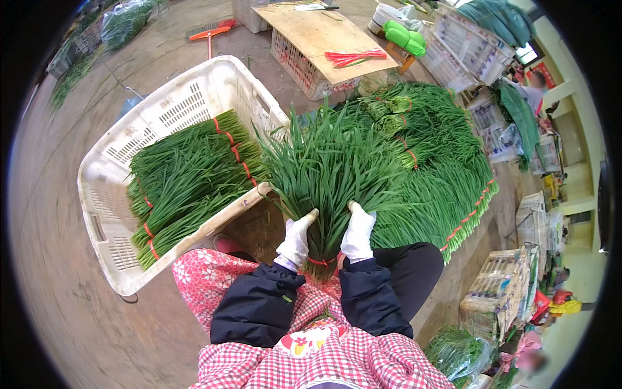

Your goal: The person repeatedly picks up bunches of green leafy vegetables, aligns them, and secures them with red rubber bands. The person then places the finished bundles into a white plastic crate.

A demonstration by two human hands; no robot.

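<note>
Between my gloved left hand and my gloved right hand stands a thick bundle of leafy green chives, leaves fanned away from me. Both hands clasp its sides, thumbs on the leaves. A red tie rings its lower end near my lap. On the left, a white plastic crate is tilted and holds several tied bundles. To the right, a large heap of tied bundles lies with red bands around the stem ends.
Ahead, a wooden board on a crate carries red ties and a knife. An orange broom lies beyond the white crate. Green netting or bags sit by the board. Stacked crates and other people are at far right.
</note>
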